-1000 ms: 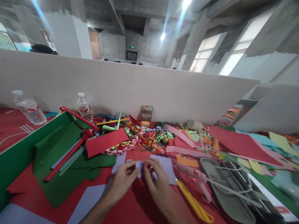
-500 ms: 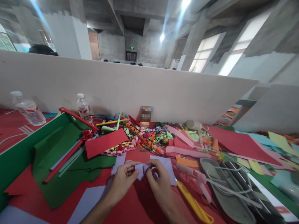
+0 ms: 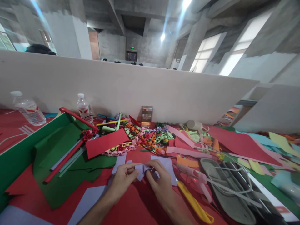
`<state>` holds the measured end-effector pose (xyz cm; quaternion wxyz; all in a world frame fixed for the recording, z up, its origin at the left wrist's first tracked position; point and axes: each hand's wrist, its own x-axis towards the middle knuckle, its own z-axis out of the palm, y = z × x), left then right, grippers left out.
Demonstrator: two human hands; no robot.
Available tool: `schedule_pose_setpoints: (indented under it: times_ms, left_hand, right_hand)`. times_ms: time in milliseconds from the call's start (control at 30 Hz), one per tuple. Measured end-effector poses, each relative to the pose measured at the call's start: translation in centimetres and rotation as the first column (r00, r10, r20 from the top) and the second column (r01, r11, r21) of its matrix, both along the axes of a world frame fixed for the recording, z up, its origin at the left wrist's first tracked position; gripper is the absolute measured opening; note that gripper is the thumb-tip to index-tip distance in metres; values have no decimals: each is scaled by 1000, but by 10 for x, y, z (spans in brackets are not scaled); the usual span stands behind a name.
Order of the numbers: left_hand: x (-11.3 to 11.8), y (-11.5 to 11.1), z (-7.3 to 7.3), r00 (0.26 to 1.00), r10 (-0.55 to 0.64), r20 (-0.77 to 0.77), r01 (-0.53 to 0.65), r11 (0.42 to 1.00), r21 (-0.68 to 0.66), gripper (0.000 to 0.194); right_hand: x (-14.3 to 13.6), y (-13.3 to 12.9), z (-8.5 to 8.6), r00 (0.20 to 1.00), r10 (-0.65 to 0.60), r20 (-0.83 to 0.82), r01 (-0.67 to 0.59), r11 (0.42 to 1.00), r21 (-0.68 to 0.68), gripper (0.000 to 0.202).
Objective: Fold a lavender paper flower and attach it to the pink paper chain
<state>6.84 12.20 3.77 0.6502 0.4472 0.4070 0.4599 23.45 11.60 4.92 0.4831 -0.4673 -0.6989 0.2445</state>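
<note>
Lower centre of frame: left hand and right hand meet on a small lilac paper piece, each pinching it with fingertips closed narrow, left on its left edge, right on its right edge. The piece sits just above the red table cover.

Just behind the hands: a flat lilac sheet, partly hidden by the right hand's fingers. Behind that, centre frame, a heap of coloured paper chains.

Left of the hands: dark green paper with a red sheet lying over its upper edge.

Right of the right hand: a yellow-handled tool, then a pink one, neither touching the hand; type unclear.

Upper left, against the pale partition: two water bottles, one at the edge, one nearer centre.
</note>
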Motion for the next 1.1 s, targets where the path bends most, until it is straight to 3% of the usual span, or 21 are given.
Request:
schedule_pose_setpoints:
  times_ms: [433, 833, 967, 1100]
  left_hand:
    - [2, -2, 1, 995, 102, 21, -100, 993, -58, 53]
    - [3, 0, 1, 978, 168, 124, -157, 983, -95, 47]
    - [2, 1, -1, 982, 158, 100, -151, 986, -73, 47]
    - [1, 2, -2, 986, 143, 88, -137, 988, -75, 49]
  right_hand:
    - [2, 2, -12, 994, 29, 104, -42, 992, 119, 23]
    - [4, -1, -16, 976, 80, 205, -112, 983, 146, 50]
    - [1, -2, -7, 995, 78, 65, -82, 995, 58, 39]
    - [-3, 0, -2, 989, 10, -148, -34, 987, -157, 23]
